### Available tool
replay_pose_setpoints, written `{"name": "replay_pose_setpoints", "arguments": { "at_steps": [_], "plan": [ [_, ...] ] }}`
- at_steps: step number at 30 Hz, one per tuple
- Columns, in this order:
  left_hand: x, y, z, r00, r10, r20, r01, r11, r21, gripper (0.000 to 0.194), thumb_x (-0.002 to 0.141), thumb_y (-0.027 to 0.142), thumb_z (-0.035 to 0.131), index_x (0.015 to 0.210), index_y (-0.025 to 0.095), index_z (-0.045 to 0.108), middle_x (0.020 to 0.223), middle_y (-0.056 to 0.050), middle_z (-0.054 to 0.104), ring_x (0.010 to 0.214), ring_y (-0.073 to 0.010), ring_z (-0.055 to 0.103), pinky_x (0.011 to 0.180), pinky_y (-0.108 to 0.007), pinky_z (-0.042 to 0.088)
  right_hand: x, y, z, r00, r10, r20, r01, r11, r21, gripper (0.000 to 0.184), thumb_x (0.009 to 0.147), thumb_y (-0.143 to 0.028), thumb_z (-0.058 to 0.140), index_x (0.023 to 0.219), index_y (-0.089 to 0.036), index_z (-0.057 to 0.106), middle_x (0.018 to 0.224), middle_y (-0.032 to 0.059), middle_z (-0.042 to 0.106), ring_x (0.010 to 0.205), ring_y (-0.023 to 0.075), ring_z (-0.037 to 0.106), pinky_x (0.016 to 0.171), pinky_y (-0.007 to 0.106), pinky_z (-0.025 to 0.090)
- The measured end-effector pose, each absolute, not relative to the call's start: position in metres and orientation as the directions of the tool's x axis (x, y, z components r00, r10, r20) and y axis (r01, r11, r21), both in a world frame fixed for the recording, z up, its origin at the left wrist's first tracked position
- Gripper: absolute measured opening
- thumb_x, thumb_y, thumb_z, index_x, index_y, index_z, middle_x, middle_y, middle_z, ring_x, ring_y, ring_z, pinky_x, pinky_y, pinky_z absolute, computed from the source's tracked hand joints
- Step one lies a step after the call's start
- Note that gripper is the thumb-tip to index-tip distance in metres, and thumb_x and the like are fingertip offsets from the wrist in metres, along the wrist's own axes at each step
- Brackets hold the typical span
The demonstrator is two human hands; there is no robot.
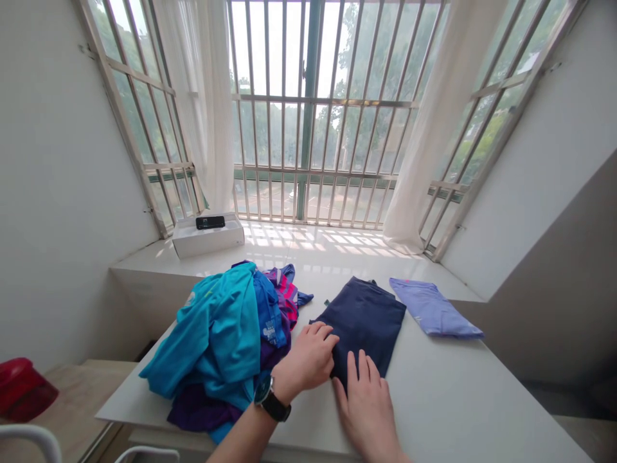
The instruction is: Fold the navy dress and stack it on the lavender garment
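Note:
A folded navy garment (365, 325) lies on the white table (457, 399) in front of me. My left hand (308, 360), with a dark wristwatch, rests on the garment's near left edge, its fingers curled against the cloth. My right hand (369, 402) lies flat on the garment's near end, fingers stretched out and apart. A heap of unfolded clothes (226, 334), mostly teal, blue, purple and pink, sits just left of my left hand. A folded lilac garment (434, 308) lies to the right of the navy one.
A white box (208, 236) with a black device on top stands on the window ledge at the back left. Barred windows and white curtains (424, 161) rise behind. A red object (22, 389) lies low at the far left. White chair parts show bottom left.

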State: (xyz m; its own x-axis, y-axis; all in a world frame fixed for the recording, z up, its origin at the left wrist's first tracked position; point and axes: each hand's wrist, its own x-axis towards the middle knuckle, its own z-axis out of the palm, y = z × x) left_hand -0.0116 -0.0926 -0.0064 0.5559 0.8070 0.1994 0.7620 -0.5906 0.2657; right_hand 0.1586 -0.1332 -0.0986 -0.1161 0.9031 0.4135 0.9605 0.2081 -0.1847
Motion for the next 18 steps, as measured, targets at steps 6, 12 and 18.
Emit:
{"name": "replay_pose_setpoints", "arguments": {
  "at_steps": [6, 12, 18],
  "plan": [
    [-0.03, -0.111, -0.013, 0.544, 0.834, 0.093, 0.769, -0.54, 0.342, 0.036, 0.1, 0.036, 0.04, 0.129, 0.027, 0.06, 0.14, -0.007, 0.056, 0.128, -0.0307, 0.048, 0.104, -0.052, 0.042, 0.136, -0.176, -0.111, -0.44, 0.879, 0.186, 0.824, 0.477, -0.307, 0.058, 0.079, -0.05, 0.066, 0.133, -0.03, 0.061, 0.138, 0.0131, 0.06, 0.119, 0.0382, 0.06, 0.082, 0.045, 0.059],
    [-0.017, -0.122, -0.023, 0.476, 0.879, 0.007, 0.806, -0.44, 0.396, 0.071, 0.095, 0.064, 0.039, 0.147, 0.017, 0.045, 0.157, -0.02, 0.033, 0.147, -0.0392, 0.025, 0.116, -0.061, 0.024, 0.226, -0.144, -0.047, -0.349, 0.896, 0.273, 0.759, 0.441, -0.478, 0.035, 0.093, -0.049, 0.05, 0.121, -0.035, 0.067, 0.13, 0.0059, 0.066, 0.118, 0.027, 0.061, 0.101, 0.04, 0.051],
    [0.01, -0.134, -0.026, 0.544, 0.839, 0.018, 0.765, -0.505, 0.399, 0.092, 0.087, 0.079, 0.035, 0.155, 0.017, 0.03, 0.162, -0.022, 0.017, 0.149, -0.0435, 0.007, 0.116, -0.067, 0.008, 0.329, -0.065, -0.064, -0.056, 0.957, 0.285, 0.958, 0.132, -0.253, 0.063, 0.09, -0.057, 0.035, 0.125, -0.013, 0.065, 0.137, 0.0179, 0.059, 0.127, 0.0348, 0.053, 0.106, 0.054, 0.043]
  ]
}}
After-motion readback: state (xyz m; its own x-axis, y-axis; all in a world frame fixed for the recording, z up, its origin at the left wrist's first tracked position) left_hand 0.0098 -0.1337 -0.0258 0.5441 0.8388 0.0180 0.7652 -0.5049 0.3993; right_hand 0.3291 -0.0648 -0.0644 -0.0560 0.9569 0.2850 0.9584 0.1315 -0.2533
